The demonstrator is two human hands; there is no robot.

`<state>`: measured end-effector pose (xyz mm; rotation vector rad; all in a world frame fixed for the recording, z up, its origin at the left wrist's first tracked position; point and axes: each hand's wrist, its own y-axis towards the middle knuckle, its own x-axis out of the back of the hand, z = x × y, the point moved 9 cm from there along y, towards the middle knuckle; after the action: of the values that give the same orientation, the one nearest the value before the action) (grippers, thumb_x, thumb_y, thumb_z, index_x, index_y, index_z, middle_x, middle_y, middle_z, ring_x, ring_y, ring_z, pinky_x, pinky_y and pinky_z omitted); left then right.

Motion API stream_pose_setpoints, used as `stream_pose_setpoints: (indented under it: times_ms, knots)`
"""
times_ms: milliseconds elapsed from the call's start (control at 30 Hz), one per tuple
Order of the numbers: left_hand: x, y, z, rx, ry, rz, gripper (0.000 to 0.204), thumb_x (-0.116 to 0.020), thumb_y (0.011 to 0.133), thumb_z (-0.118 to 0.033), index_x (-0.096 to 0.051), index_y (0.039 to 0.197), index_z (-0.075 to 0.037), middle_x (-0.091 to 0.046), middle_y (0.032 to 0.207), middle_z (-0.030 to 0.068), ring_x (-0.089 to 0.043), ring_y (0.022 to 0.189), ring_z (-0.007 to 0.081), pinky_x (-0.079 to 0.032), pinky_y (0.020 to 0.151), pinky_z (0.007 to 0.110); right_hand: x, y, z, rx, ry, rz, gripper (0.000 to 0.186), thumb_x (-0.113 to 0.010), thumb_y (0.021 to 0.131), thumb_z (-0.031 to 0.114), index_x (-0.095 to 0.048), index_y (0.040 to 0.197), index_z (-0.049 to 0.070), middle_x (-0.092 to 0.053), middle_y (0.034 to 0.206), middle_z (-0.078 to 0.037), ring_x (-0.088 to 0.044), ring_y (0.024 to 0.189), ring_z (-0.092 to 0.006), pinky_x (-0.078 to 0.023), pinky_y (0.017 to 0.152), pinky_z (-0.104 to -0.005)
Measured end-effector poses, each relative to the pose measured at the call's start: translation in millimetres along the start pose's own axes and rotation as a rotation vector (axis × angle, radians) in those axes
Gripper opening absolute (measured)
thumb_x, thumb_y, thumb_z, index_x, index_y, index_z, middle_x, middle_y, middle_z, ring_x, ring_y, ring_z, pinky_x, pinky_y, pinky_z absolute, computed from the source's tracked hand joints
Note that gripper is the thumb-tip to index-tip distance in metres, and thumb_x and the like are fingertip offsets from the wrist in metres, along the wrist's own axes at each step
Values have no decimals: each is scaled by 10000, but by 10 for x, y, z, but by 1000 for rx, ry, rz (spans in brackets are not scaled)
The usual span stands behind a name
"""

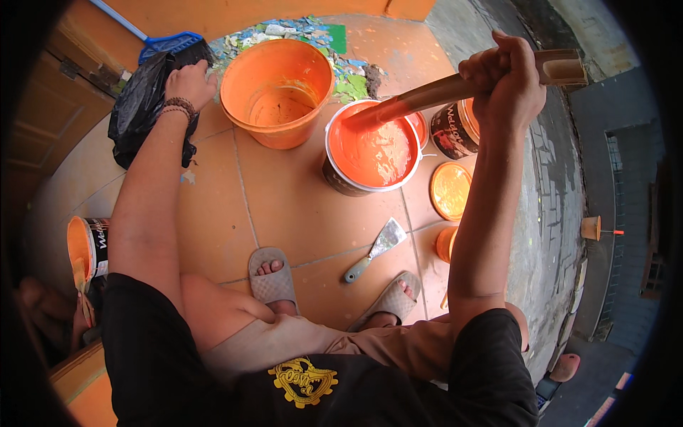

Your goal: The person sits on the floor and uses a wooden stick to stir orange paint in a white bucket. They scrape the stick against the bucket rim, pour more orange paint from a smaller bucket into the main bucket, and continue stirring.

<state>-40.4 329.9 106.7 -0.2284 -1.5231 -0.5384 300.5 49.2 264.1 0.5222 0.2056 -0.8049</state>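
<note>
My right hand is closed round a thick bamboo stick, which slants down to the left. The stick's lower end is coated orange and dips into the paint in a dark paint bucket with a white rim. How deep it reaches is hidden. Over at the left, my left hand has its fingers curled on the top of a crumpled black plastic bag; what the bag contains cannot be seen. A larger orange bucket, paint-stained inside, stands between the bag and the paint bucket.
A scraper lies on the tiles between my sandalled feet. Right of the paint bucket are an orange-coated lid and another paint can. Paint flakes litter the back. Another can with a brush stands left, near a person's leg.
</note>
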Motion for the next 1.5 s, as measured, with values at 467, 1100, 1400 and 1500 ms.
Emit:
stream_pose_setpoints:
  times_ms: [467,1100,1400,1500]
  knots:
    - [538,33,-1180,-200,-742,-317,260,-649,871,-311,-678,843,-54,-516,534,65,-496,485,162,-423,511,306,-218,-195,-1244,-241,-358,281,172,-644,768,99,-564,635,25,-549,542,-27,-518,456,-102,-417,429,-270]
    - [373,-700,-2899,-167,-2182,857,662,-410,955,-590,-467,1302,-29,-542,1249,96,-508,1181,210,-401,1007,402,-229,-536,-1326,-396,-178,276,220,-670,810,186,-586,695,18,-562,605,-11,-518,534,-81,-404,469,-264]
    - [386,-522,-2689,-100,-2219,634,503,-532,899,-564,-581,1023,-79,-613,924,52,-573,928,128,-447,838,286,-425,-442,-1326,-270,-284,266,206,-690,786,197,-652,757,-4,-617,654,-16,-567,615,-81,-478,566,-279]
    - [382,-458,-2683,-90,-2173,607,581,-525,878,-598,-573,1096,-61,-620,989,68,-581,976,138,-452,863,296,-464,-383,-1303,-199,-209,280,202,-695,784,191,-646,751,-2,-618,656,-4,-557,625,-65,-476,574,-273]
